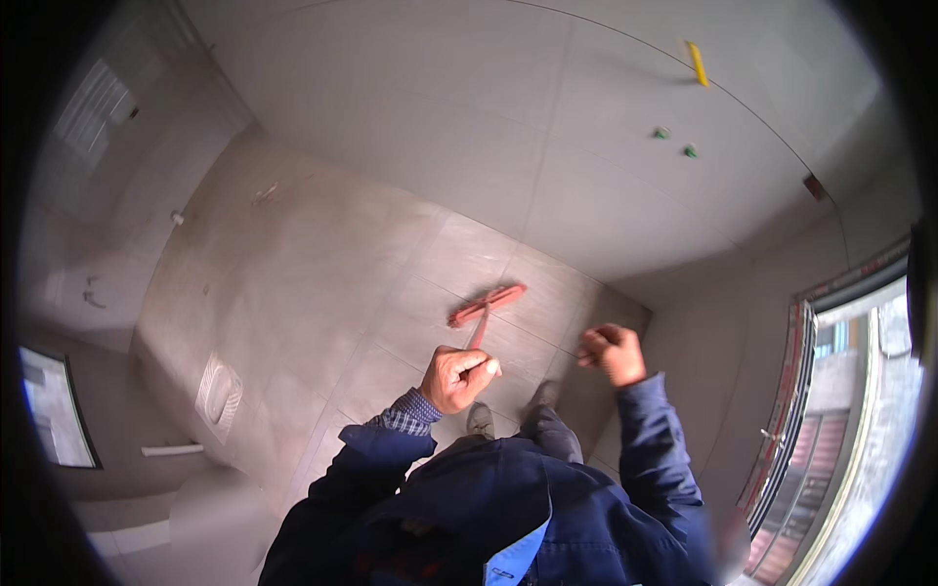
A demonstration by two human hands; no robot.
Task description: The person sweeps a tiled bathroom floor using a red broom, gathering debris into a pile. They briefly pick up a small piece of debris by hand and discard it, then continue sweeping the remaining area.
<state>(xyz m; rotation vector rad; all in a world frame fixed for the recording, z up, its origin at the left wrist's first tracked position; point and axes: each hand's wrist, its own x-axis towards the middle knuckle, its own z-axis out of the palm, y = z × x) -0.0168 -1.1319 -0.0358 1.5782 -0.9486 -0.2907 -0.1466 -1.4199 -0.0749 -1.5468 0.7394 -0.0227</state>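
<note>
My left hand (460, 377) is closed around the handle of a red broom (487, 305). The handle slopes away from my fist, and the broom's wide head rests on the floor tiles (410, 315) in front of my shoes. To the right, my right hand (612, 355) hangs in the air, apart from the broom. Its fingers are curled in and slightly blurred, with nothing visible in them. Below my hands, both shoes (480, 420) stand on the tiles.
A squat toilet (218, 399) is set in the floor at left, near a white pipe (172, 450). Green pipe plugs (661, 133) and a yellow object (698, 64) are on the far tiled wall (440, 95). At right is a window (843, 410).
</note>
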